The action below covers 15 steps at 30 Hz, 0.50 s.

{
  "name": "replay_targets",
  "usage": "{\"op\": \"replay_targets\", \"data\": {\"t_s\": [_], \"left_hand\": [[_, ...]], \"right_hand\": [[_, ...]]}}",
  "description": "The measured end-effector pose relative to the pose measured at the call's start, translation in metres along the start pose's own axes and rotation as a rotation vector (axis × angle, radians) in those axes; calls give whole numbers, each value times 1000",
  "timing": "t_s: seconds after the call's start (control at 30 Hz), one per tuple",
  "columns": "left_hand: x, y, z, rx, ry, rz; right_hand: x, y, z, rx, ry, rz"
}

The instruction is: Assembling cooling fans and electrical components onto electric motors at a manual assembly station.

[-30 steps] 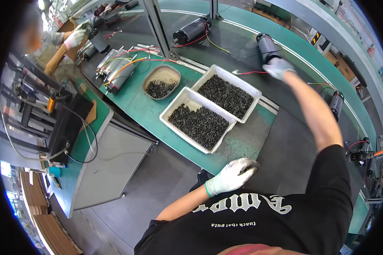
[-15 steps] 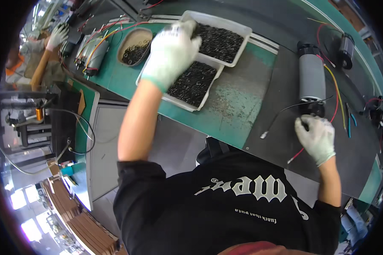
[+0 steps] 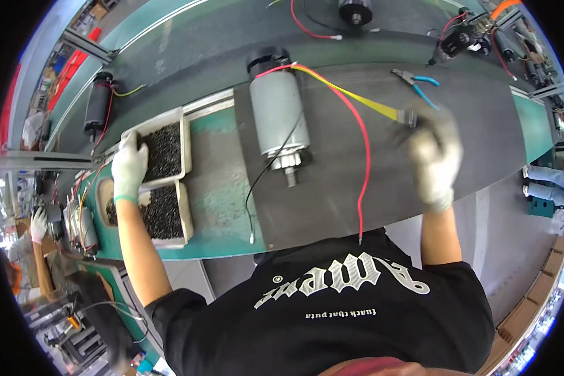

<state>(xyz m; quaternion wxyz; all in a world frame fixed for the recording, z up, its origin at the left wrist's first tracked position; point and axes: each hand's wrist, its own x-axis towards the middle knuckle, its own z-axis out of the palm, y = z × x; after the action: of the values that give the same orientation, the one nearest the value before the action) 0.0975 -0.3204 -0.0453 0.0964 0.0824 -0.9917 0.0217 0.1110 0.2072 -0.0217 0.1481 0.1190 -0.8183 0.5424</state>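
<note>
My left hand (image 3: 130, 168), in a white glove, is at the left side of the upper white tray (image 3: 187, 147), full of small black parts (image 3: 164, 150). Its fingers are curled together, and whatever they hold is hidden. My right hand (image 3: 435, 160), also gloved, is smeared by motion over the dark mat, so its fingers cannot be read. Close to its fingertips is the end of a yellow wire (image 3: 376, 107). That wire comes from a grey cylindrical motor (image 3: 279, 113) lying with its shaft toward me. Red wire (image 3: 365, 150) and black wire (image 3: 260, 178) trail from the motor.
Blue-handled pliers (image 3: 420, 80) lie beyond my right hand. A lower tray (image 3: 187, 213) of black parts and a beige bowl (image 3: 104, 197) stand at left. A black power tool (image 3: 455, 45) is at upper right. More motors (image 3: 98, 103) sit behind. Another person's gloved hand (image 3: 39, 224) is far left.
The view has swung to the right. My right hand has left the motor's shaft end and moved right, toward the pliers. My left hand remains at the upper tray, now at its left side.
</note>
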Motion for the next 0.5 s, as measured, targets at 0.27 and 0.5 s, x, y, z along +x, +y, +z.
{"op": "replay_targets", "data": {"t_s": [0.27,0.5], "left_hand": [[-53,120,-63,-1884,108,-143],[-108,214,-35,-2458,-144,-236]], "right_hand": [[172,155,-158,388,-47,154],[151,71,-81,339,-169,-15]]}}
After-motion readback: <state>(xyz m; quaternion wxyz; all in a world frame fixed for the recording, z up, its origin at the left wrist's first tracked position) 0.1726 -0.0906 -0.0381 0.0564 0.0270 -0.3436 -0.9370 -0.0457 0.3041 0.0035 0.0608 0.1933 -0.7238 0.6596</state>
